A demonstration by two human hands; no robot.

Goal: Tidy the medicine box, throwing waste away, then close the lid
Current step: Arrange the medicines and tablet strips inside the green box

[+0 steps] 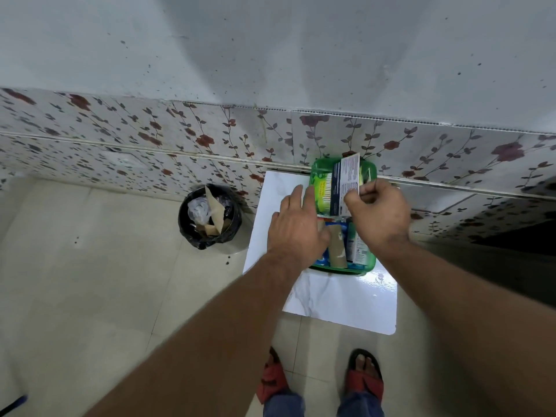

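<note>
A green translucent medicine box [367, 263] sits on a white marble-look table [343, 299], its lid [320, 167] raised at the back. Inside lie a brown cardboard piece [337, 245], blue packets and white boxes. My right hand [379, 212] pinches a dark blue and white printed medicine carton [346, 182] and holds it upright over the box's far half. Spread flat, my left hand [296, 224] rests over the box's left side, fingers apart, touching the contents; what it touches is partly hidden.
A black-lined waste bin [209, 216] with plastic and cardboard scraps stands on the tiled floor to the left of the table. A floral tiled wall [180, 139] runs behind. My feet in red sandals [365, 377] stand at the table's front edge.
</note>
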